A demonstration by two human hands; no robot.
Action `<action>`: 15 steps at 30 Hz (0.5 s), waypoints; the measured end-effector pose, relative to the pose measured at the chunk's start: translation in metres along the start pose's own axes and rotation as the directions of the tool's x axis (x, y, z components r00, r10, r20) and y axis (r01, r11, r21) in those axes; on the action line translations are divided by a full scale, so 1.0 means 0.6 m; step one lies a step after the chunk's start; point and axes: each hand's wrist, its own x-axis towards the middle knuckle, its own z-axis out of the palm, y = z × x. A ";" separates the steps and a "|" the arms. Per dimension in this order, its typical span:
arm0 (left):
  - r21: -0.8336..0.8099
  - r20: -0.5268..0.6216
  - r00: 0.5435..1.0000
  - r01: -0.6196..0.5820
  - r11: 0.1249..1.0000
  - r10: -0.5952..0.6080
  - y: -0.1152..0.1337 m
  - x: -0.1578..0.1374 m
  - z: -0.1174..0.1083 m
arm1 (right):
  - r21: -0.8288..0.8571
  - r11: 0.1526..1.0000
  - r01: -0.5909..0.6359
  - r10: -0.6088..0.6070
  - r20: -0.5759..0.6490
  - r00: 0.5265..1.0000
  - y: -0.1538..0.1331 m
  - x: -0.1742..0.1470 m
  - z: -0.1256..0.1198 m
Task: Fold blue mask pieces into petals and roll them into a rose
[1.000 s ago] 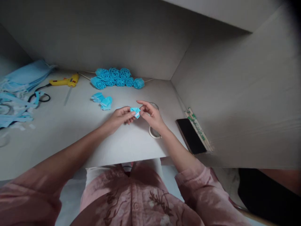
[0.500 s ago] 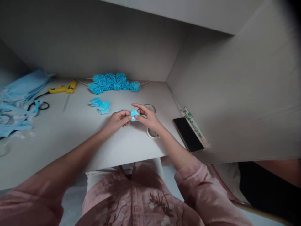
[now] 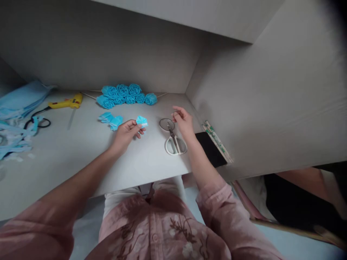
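My left hand (image 3: 126, 134) pinches a small folded piece of blue fabric (image 3: 141, 121) with a white edge between thumb and fingers, just above the table. My right hand (image 3: 183, 121) is raised at the right, its fingers curled together; anything between the fingertips is too small to make out. Below it lie scissors (image 3: 176, 145) with white handles, blades pointing away from me. Their tips reach over a dark-rimmed round item (image 3: 166, 124), perhaps a coil or small dish. Left of the held piece lie more folded blue fabric pieces (image 3: 111, 120).
Blue fabric roses (image 3: 127, 94) on sticks are stacked at the back. A yellow glue gun (image 3: 66, 102) stands at the left, near blue face masks (image 3: 25, 99) and cut strips (image 3: 16, 139). A black phone (image 3: 210, 148) and thin sticks (image 3: 217, 139) lie by the right wall.
My right hand has let go of the folded blue piece and moved right, uncovering the scissors. My left hand keeps the piece and has shifted left. The view has turned slightly.
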 end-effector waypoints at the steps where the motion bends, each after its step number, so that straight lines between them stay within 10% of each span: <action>1: -0.009 0.002 1.000 0.004 1.000 -0.004 0.001 0.000 0.001 | -0.074 0.997 0.001 0.001 0.026 1.000 -0.002 0.002 -0.003; 8: -0.015 -0.002 1.000 -0.022 1.000 0.022 0.000 -0.001 0.002 | -0.669 0.740 0.065 0.055 0.157 0.986 -0.036 -0.020 -0.034; 15: -0.022 -0.016 0.999 -0.039 0.999 0.038 0.003 0.000 0.002 | -0.746 0.665 -0.001 0.194 0.171 0.966 -0.030 -0.059 -0.031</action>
